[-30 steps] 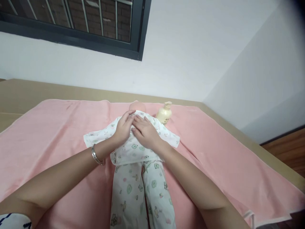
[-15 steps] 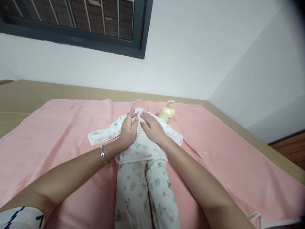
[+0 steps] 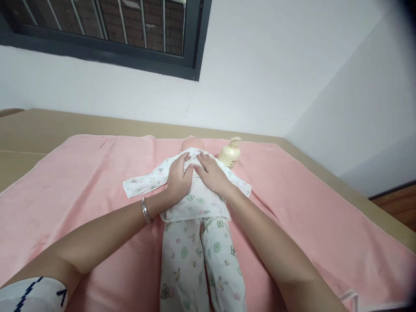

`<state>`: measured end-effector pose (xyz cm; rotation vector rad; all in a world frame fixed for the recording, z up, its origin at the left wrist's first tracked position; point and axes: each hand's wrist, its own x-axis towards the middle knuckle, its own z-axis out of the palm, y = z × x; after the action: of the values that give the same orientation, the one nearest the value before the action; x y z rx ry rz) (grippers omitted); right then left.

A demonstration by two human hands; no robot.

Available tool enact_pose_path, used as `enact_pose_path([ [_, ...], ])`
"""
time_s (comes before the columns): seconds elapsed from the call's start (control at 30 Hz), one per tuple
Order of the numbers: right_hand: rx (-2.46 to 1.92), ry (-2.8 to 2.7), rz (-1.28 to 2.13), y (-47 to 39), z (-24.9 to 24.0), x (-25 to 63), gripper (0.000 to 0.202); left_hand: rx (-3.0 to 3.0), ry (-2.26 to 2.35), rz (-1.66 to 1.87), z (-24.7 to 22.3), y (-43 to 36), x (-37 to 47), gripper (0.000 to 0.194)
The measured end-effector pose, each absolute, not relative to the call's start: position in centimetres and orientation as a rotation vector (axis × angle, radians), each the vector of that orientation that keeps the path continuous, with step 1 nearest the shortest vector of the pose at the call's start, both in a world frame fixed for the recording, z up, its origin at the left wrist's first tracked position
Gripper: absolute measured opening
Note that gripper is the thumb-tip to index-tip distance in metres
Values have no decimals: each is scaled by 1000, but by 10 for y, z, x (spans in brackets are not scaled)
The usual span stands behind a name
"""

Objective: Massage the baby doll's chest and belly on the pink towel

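Fingers, left hand (image 3: pixel 179 177): laid over the upper chest of the shirt (image 3: pixel 195 210), set narrow and slightly bent, tips directed away from the wearer. The thumb is set wide of the fingers and angled inward.

Fingers, right hand (image 3: pixel 212 173): laid on the same shirt, set narrow, tips directed forward and inward. The thumb points toward the left thumb. The two thumb tips lie close together; contact between them cannot be confirmed. Neither hand is closed around an object.

Shirt: white, printed, located under both palms. Its collar edge lies at the fingertips, its hem nearer the wearer than the palms. One shirt arm extends outward on each side of the fingers.

Doll (image 3: pixel 192 143): the rounded pink head is exposed just beyond the fingertips.

Bottle (image 3: pixel 230 156): pale yellow, pump top, upright, beyond and to the right of the right fingers, beside the shirt's shoulder.

Pants (image 3: pixel 183 268): white, printed, two legs, extending from the shirt hem toward the wearer, behind the fingers.

Bracelet (image 3: pixel 146 210): silver, fitted on the left wrist.

Blanket (image 3: pixel 292 208): pink, creased, extending beneath the clothes and to both sides of the fingers.

Wall (image 3: pixel 243 95): white, beyond the blanket. Window (image 3: pixel 162 65): dark-framed, barred, beyond and to the left of the fingers.
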<state>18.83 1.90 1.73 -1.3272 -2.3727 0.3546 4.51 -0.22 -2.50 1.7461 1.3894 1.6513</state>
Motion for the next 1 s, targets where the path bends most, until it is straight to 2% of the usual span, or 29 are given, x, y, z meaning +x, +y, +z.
enact_pose_path([
  [0.1, -1478, -2248, 310, 22, 19, 190, 57, 1795, 1491, 1607, -24, 0, 45, 41],
  [0.3, -1608, -2266, 36, -6, 33, 178, 36, 2056, 1640, 1307, -22, 14, 37, 45],
  [0.43, -1611, -2308, 2, -19, 38, 174, 28, 2198, 1702, 1145, -18, 17, 33, 48],
  [0.7, -1439, -2295, 230, 16, 30, 189, 33, 2541, 1699, 1122, -18, -4, 44, 42],
  [1.0, -1579, -2376, 86, -12, 43, 176, 30, 2375, 1739, 905, -2, 11, 30, 47],
])
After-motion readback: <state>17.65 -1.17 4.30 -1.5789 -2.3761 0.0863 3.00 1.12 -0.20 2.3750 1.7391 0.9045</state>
